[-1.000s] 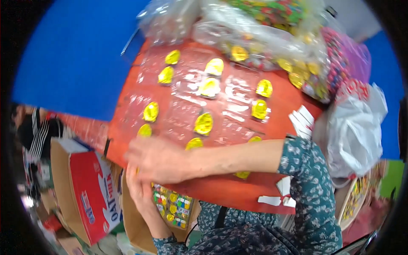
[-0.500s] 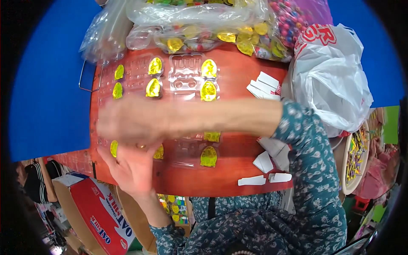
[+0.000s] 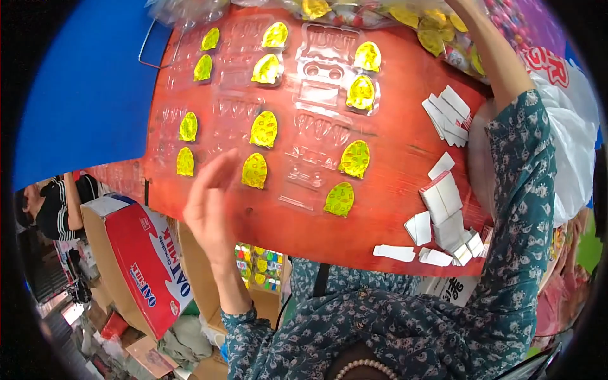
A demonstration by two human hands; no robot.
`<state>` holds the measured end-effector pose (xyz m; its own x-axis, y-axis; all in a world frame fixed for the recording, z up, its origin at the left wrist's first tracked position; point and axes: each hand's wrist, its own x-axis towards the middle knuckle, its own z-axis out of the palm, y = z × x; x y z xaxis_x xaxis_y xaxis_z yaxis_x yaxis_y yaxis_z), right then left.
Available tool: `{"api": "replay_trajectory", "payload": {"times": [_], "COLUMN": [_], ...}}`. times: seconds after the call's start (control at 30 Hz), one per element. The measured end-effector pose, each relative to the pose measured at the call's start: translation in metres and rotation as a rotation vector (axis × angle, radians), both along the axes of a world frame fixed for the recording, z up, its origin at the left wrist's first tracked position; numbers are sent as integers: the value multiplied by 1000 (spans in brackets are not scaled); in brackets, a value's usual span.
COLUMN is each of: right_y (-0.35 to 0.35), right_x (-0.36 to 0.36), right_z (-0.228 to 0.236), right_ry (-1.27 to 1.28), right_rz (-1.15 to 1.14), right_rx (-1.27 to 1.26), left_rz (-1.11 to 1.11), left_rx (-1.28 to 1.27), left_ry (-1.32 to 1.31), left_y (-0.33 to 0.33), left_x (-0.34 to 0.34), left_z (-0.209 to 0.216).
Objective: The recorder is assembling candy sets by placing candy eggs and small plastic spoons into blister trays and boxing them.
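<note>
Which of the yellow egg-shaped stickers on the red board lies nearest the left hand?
The yellow sticker just right of the left hand, in the board's lower rows; the others lie farther off.

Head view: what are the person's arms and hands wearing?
Both arms wear long dark teal sleeves printed with small pale flowers. The left hand is bare, with no glove, ring or watch showing. The right hand is cut off by the top edge of the picture.

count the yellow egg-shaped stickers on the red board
12 yellow egg-shaped stickers on the red board: four at the left edge, four down the middle, four on the right. More yellow ones at the top sit in plastic bags, uncounted.
</note>
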<state>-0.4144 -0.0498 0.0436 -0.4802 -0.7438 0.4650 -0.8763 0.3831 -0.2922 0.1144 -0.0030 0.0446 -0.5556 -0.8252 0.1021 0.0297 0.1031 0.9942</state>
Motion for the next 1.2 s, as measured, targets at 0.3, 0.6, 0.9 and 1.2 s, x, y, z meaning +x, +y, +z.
{"api": "replay_trajectory", "payload": {"times": [0.3,0.6,0.9,1.2], "right_y": [-44,-8,185,308], "right_x": [60,108,208,296], "right_z": [28,87,77,68], "right_ry": [275,704,680,-275], "right_rz": [179,622,653,732], "right_rx": [-148,-632,197,420], "left_rz": [-439,-480,-465,-416], "left_rx": [-925,-1069,-1018,-921], "left_ry": [-825,-807,-718,-509], "left_y": [30,43,53,92], "left_x": [-42,-62,-50,1], "left_z": [-21,-33,-18,-26]}}
